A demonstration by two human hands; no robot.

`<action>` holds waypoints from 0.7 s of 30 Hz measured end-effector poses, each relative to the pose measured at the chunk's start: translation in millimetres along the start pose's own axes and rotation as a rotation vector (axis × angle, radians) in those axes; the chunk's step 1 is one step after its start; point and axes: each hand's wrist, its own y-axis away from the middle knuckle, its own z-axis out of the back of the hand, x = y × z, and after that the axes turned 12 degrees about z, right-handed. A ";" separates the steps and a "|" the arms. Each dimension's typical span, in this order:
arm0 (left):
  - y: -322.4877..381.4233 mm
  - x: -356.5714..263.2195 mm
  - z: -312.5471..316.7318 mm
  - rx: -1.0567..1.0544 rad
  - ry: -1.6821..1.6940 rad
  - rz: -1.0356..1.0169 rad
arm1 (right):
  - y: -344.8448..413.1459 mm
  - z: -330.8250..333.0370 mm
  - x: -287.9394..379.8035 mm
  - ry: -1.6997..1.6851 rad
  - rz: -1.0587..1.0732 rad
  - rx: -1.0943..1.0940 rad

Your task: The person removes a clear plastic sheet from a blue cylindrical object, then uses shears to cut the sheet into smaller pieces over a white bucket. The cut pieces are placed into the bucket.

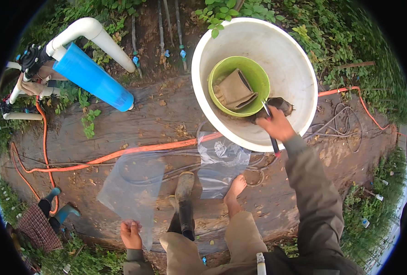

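My left hand [131,234] pinches a corner of a clear plastic sheet [134,182], spread above the ground. My right hand [276,124] grips a slim hand tool [275,146] with black and red handles, over the near rim of a large white tub [292,58]. The tool's exact kind is blurred. Inside the tub, a lime-green bucket [220,65] holds a folded tan fabric item [236,90]. A dark object [280,106] beside the bucket is partly hidden by my hand. Another clear plastic piece [222,172] lies between the tub and my bare foot [237,185].
Muddy dark rubber boots [184,187] are by my left leg. An orange hose [148,148] and thin grey tubing [344,120] cross the ground sheet. A blue cylinder [93,77] leans by white pipes [109,48]. Another person in blue boots [67,215] is at lower left.
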 end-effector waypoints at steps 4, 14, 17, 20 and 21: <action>37.9 -7.1 1.9 -0.042 -0.029 0.065 | -59.7 -15.5 0.5 0.278 -0.257 0.037; 82.8 32.3 4.5 -0.159 -0.060 0.085 | -76.9 -41.0 -12.5 0.482 -0.284 0.084; 97.3 41.7 -7.2 -0.168 0.025 0.076 | -73.7 -51.8 -22.0 0.507 -0.240 0.081; 103.1 44.6 -15.7 -0.192 0.025 0.075 | -79.2 -59.0 -22.4 0.554 -0.182 0.005; 104.2 43.5 -15.6 -0.213 -0.045 0.041 | -81.5 -60.9 -19.1 0.565 -0.171 -0.009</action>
